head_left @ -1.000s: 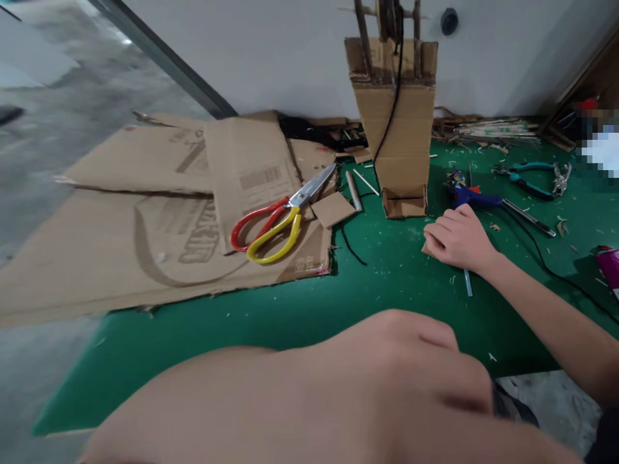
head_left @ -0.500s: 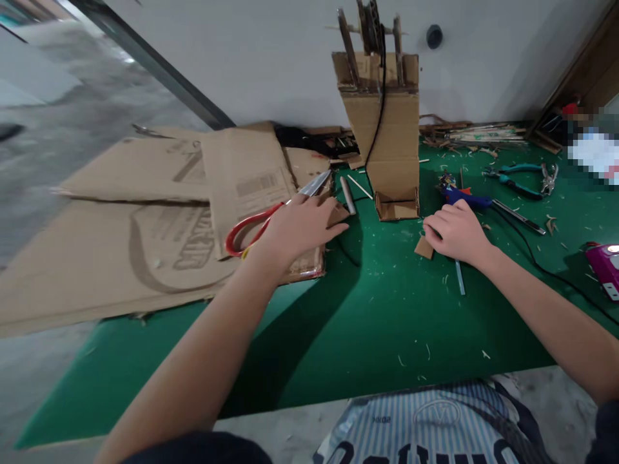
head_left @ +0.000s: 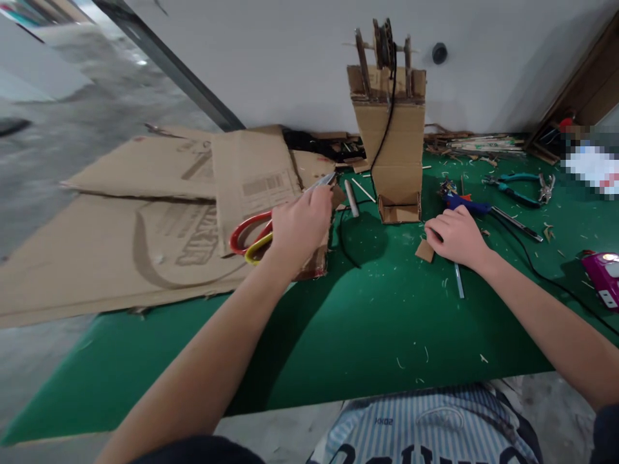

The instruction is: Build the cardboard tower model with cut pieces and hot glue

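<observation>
My left hand (head_left: 304, 222) is closed over the pivot and blades of a pair of scissors (head_left: 249, 233) with one red and one yellow handle loop. They lie on the cardboard sheets (head_left: 184, 225), the tip of the blades showing past my fingers. My right hand (head_left: 454, 235) rests on the green table with its fingers curled in; whatever they may hold is hidden. Beside its fingertips lies a small cardboard piece (head_left: 425, 251). A clear stick (head_left: 459, 281) pokes out from beneath that hand. Just beyond it lies a blue glue gun (head_left: 467, 205).
A tall cardboard stand (head_left: 396, 138) with a wheel and black cord rises at the back. Teal-handled pliers (head_left: 520, 183), a utility knife (head_left: 517, 224) and a magenta device (head_left: 603, 277) lie to the right. A grey-brown rod (head_left: 351, 198) lies near the stand. Wood sticks (head_left: 483, 145) line the wall.
My left hand has gone from lying with spread fingers over the scissors to closing around them. My right hand stays in place, curled. The view has shifted slightly.
</observation>
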### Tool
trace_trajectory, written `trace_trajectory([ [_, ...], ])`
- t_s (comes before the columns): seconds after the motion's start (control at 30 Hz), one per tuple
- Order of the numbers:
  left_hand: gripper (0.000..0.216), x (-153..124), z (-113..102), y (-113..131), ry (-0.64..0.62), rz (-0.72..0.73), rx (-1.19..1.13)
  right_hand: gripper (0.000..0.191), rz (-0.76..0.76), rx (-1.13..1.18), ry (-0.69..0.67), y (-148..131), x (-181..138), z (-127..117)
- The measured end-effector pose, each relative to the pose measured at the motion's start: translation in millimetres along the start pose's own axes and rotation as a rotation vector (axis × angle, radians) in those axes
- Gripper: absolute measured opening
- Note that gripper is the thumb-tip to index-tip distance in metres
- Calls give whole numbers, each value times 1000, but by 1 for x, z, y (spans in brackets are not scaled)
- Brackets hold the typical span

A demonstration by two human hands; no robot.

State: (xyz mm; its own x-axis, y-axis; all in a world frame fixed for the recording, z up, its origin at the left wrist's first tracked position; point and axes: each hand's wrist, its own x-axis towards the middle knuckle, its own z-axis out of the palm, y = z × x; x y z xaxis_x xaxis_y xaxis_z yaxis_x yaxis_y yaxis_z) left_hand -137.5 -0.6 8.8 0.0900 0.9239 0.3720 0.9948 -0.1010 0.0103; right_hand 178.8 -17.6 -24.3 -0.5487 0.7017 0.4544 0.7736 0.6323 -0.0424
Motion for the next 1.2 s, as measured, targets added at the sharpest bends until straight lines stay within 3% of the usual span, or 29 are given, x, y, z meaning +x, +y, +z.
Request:
trace_trajectory([
  [0.1,31,-3,-6,9,109,-203,-480,33,12,47,-3,-5,2,-5],
  [0.17,27,-11,-7,27,21,-345,-893,38,17,110,-8,-13,2,-8],
  [0.2,25,-17,-6,37,-83,-384,-1061,43,16,154,-15,-18,3,-10],
  [0.27,19,-32,-2,58,-206,-357,-1161,56,9,240,-21,-29,3,-10],
  [0.4,26,-58,3,82,-488,-83,-1340,70,-24,305,-64,-45,2,-6],
  [0.47,34,-60,2,79,-489,33,-1245,64,-21,317,-110,-46,1,-4],
  [0.5,36,-58,0,74,-429,74,-1135,60,-10,323,-128,-45,1,-3],
  [0.63,32,-34,-9,32,24,83,-474,53,38,332,-195,-39,1,-6],
  [0.7,40,-21,-8,3,127,5,-232,54,34,337,-233,-38,2,-8],
  [0.77,53,-12,-2,-24,105,-9,-99,56,8,332,-237,-38,2,-8],
  [0.87,63,-6,11,-48,-65,-65,-82,56,-20,311,-182,-38,1,-7],
  [1.0,46,-4,19,-46,-122,-117,-84,48,26,310,-99,-36,-2,-4],
  [1.2,44,-3,0,-39,-116,-140,-132,44,51,336,-50,-37,-2,-5],
])
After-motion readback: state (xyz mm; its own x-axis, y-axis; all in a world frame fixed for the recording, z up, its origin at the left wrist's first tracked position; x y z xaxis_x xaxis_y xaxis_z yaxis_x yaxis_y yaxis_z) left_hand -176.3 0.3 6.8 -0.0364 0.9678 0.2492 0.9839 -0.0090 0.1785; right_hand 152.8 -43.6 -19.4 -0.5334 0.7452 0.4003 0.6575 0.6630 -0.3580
